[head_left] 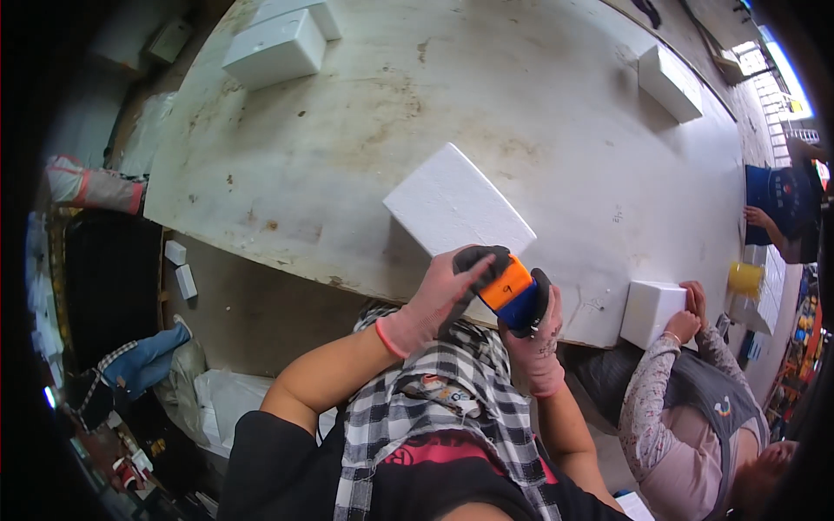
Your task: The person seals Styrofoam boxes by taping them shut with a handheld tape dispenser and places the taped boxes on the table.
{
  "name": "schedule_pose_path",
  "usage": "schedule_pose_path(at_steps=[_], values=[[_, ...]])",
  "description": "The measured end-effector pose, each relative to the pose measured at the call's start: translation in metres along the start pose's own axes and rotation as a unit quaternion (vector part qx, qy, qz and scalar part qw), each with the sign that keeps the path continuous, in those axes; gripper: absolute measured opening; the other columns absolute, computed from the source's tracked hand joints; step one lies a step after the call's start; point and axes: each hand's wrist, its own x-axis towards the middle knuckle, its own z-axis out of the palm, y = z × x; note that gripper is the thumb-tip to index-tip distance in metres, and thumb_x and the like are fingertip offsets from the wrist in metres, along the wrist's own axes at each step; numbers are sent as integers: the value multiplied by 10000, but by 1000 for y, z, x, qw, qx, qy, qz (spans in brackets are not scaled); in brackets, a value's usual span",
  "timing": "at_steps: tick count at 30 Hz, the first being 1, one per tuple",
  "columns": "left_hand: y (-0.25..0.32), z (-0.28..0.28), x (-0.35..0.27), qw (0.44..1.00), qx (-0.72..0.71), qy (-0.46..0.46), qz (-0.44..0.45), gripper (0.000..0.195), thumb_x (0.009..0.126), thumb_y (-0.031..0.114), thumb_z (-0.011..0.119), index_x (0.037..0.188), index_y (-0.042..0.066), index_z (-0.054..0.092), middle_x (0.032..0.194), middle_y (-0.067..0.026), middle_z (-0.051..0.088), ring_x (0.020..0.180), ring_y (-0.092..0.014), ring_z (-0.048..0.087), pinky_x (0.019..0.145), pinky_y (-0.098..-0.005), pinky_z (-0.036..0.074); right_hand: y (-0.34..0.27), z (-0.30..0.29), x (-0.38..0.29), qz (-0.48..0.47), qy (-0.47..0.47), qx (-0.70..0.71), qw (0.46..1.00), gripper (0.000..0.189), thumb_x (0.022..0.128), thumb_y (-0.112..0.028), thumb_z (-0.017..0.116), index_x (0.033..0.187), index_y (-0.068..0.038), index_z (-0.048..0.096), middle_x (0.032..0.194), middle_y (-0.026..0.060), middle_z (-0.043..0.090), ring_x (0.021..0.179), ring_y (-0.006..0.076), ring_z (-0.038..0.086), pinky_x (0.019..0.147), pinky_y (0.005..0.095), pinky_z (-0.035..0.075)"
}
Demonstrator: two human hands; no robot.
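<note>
My left hand, in a pink glove with a dark grey palm, holds the orange part of a small orange and blue block-shaped tool. On its blue side, my right hand grips it in a matching glove. A dark mark shows on the orange face. The two hands are at the near edge of the table, just in front of a white foam block that lies turned at an angle on the tabletop. The underside of the tool is hidden.
The large stained white table bears white foam blocks at far left and far right. A co-worker at right holds another foam block at the table's edge. Further people stand beyond the right end and at left.
</note>
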Motion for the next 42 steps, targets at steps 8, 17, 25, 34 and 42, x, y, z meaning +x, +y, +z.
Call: schedule_pose_path(at_steps=[8,17,25,34,42], values=[[27,-53,21,898,367,81,228,232,914,175,574,967,-39,648,815,-76,681,767,-84,598,699,-272,494,-35,17,42,45,-116,3,992,826,578,-50,733,1323,26,385,1068,219,531,983,400,526,855,458,440],[143,-185,103,807,456,185,326,236,937,187,557,984,-5,684,833,-27,686,636,-55,518,581,-210,424,-1,-98,9,54,-147,-135,978,740,622,-68,731,1292,35,433,1054,208,547,955,399,536,852,447,445],[2,-233,178,832,529,133,104,250,867,277,592,974,63,664,882,-194,663,811,-323,642,735,-391,493,85,-8,-11,132,-237,-183,945,759,614,-82,723,1316,-40,439,978,169,548,944,349,534,830,423,437],[40,-186,126,594,686,170,384,631,807,342,642,1341,77,432,1330,-205,444,1275,-372,377,1042,-474,323,104,24,-35,202,-247,-225,921,841,620,-154,762,1350,-12,368,1101,170,482,1043,321,493,890,422,402],[19,-55,94,432,822,-189,320,934,557,657,696,1321,160,493,1372,-172,442,1278,-343,407,1088,-532,228,135,3,-12,220,-187,-23,957,792,638,-142,724,1352,-46,392,1023,219,566,919,358,594,784,413,493]])
